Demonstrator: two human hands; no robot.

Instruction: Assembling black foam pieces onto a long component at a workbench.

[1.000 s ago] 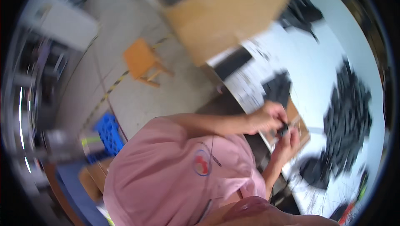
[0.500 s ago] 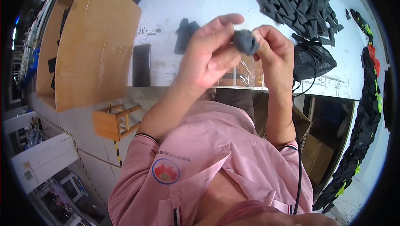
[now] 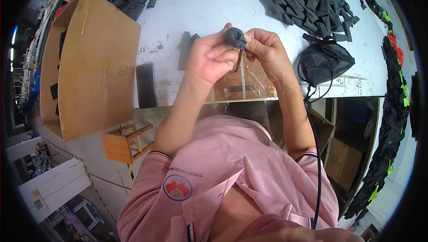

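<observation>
Above the table's near edge, my two hands hold a dark grey fabric tube, its round, folded-in end turned up. My left hand is closed around its left side, the fingers partly hidden behind it. My right hand pinches the tube's right rim between thumb and fingers. Beneath the tube shows a thin brown rod; I cannot tell whether it is inside the tube or behind it. Flat dark grey fabric pieces lie on the table just left of my left hand.
Heaps of dark grey fabric tubes cover the far right and far left. A large cardboard box stands at left beside a flat black block. A black mesh bag with a cord lies at right. A wooden stool stands below.
Both hands and the fabric tube have moved left. The tube's folded end now faces up more, and the brown rod has come into view. My left fingers have closed in around the tube.
</observation>
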